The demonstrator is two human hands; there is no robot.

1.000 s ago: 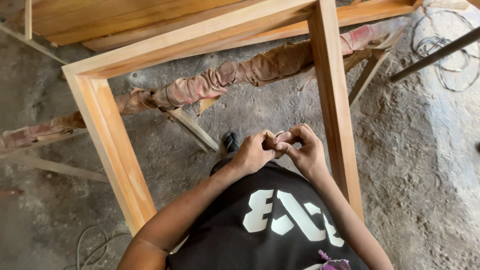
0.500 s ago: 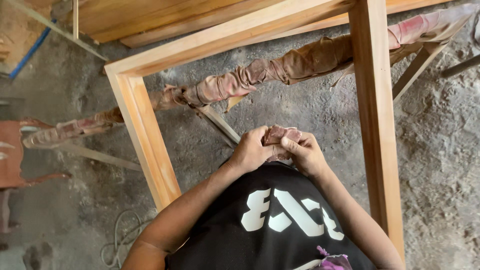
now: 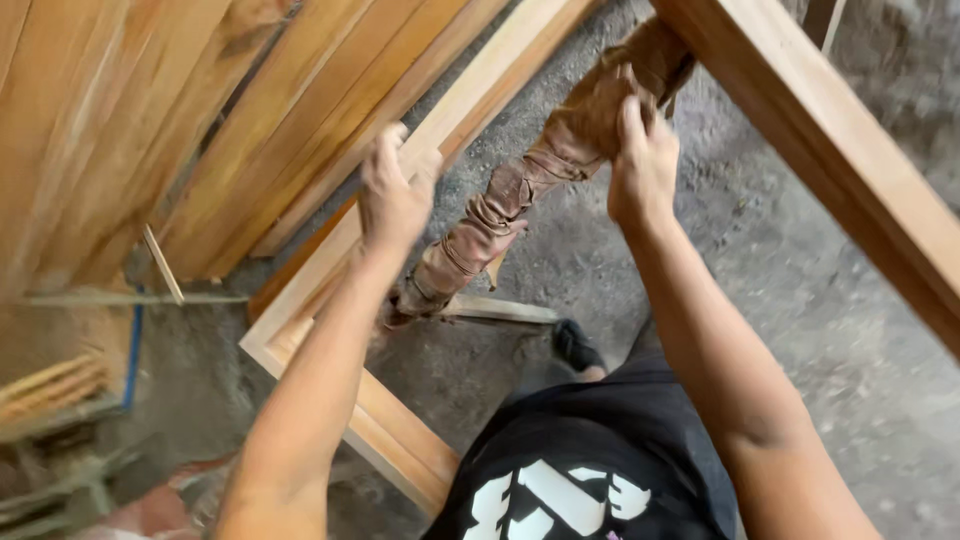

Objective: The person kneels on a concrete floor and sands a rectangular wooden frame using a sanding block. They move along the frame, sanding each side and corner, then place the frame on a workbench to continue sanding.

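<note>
My right hand (image 3: pixel 643 165) closed over upper end of brown cloth-wrapped bar (image 3: pixel 520 190), fingers curled around wrapping. My left hand (image 3: pixel 393 195) gripping edge of wooden frame (image 3: pixel 330 265), fingers folded over far rail. Bar runs between my hands, slanting down toward me. Frame's other rail (image 3: pixel 840 140) just right of right hand. Stacked planks (image 3: pixel 150 110) left of left hand. Grey dirt floor (image 3: pixel 800 300) below.

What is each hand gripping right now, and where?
Left hand grips the wooden frame at its rail; right hand clutches the cloth-wrapped bar near its upper end.
</note>
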